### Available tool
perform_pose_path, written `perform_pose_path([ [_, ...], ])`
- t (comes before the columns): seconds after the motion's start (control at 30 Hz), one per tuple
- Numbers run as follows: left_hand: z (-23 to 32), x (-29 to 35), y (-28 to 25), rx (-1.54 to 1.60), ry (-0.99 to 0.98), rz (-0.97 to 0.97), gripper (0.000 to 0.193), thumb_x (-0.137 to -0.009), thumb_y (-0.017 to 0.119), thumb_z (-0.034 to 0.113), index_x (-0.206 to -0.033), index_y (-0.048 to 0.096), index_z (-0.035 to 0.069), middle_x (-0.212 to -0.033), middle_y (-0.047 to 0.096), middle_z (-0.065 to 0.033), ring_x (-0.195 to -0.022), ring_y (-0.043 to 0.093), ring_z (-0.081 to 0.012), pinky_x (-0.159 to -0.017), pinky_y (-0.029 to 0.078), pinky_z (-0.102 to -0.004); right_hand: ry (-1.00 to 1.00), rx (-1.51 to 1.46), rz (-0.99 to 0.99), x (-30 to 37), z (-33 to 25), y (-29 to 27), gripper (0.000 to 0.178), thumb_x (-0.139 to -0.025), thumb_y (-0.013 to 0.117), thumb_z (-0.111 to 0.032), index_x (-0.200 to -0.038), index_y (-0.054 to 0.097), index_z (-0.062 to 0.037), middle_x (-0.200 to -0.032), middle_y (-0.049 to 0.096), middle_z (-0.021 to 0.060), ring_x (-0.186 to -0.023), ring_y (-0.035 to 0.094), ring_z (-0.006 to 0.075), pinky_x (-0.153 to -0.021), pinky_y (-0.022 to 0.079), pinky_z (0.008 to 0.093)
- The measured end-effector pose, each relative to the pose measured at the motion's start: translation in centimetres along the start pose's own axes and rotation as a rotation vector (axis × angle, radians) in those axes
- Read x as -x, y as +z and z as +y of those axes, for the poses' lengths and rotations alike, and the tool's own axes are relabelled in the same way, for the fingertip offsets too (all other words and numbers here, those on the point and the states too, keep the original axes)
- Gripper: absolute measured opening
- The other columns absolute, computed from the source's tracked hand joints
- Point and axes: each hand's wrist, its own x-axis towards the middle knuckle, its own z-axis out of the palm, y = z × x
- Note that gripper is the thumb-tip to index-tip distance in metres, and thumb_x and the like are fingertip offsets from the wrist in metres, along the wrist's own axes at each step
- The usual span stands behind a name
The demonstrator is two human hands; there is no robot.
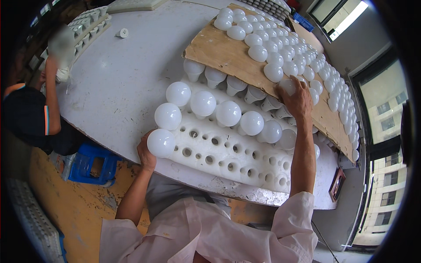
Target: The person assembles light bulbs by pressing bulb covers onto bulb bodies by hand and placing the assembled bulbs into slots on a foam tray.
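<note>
Stacked trays: Pale, hole-pocked trays (37, 215) stood on edge at the lower left of the frame.
Co-worker: A person in a dark top (24, 114) worked at the left of the frame, one bare arm raised toward the upper left.
Stool: A blue plastic stool (81, 164) stood on the worn yellow floor (52, 186), lower left.
Table: The white tabletop (109, 87) spread across the centre, a small white piece (123, 33) lying alone toward the upper left.
Left hand: Left of centre, the left hand (146, 151) curled partly closed against a round white bulb (161, 143) at the foam tray's near left corner; whether it gripped the bulb could not be told.
Foam tray: At centre, the white foam tray (221, 153) bore globe bulbs (203, 103) along its left and far sides, with open holes in its nearer part.
Cardboard: A brown sheet (215, 48) slanted from upper centre to right, crowded with white bulbs (275, 59).
Right hand: Right of centre, the right hand (298, 96) bent its fingers closely around one bulb (288, 86) at the sheet's near edge.
Window: Panes (383, 109) at far right faced a pale building.
</note>
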Motion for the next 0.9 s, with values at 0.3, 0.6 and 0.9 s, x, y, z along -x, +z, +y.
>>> perform_pose_path([
  [0.3, -1.0, 0.7, 0.8, 0.138, -0.153, -0.065, 0.056, -0.099, 0.032, 0.043, -0.112, 0.060, -0.004, -0.101, 0.066, -0.0152, -0.094, 0.064, -0.0235, -0.085, 0.048, -0.0333, 0.044, -1.385, -0.028, 10.9, -3.3, -5.1, 0.071, -0.070, 0.070, -0.051, -0.115, 0.055, 0.0022, -0.099, 0.057, 0.0121, -0.081, 0.061, 0.0173, -0.054, 0.052, 0.0259],
  [0.6, 3.2, -1.0, 0.4, 0.064, -0.312, -0.200, 0.036, -0.088, 0.051, 0.035, -0.098, 0.065, 0.003, -0.091, 0.068, -0.0140, -0.090, 0.066, -0.0252, -0.078, 0.050, -0.0335, -0.165, -1.731, -1.088, 15.5, -9.5, 2.1, 0.048, -0.078, 0.071, -0.009, -0.121, 0.052, 0.0001, -0.115, 0.050, 0.0100, -0.108, 0.051, 0.0212, -0.095, 0.042, 0.0356],
  [0.9, -0.6, -5.0, -1.9, 0.283, -0.492, -0.187, 0.053, -0.099, 0.043, 0.043, -0.104, 0.063, -0.006, -0.095, 0.068, -0.0149, -0.087, 0.066, -0.0210, -0.077, 0.052, -0.0314, 0.047, -2.006, -1.166, 15.6, -8.3, 3.4, 0.059, -0.071, 0.071, -0.006, -0.125, 0.049, -0.0038, -0.126, 0.048, 0.0166, -0.118, 0.050, 0.0292, -0.094, 0.051, 0.0482],
])
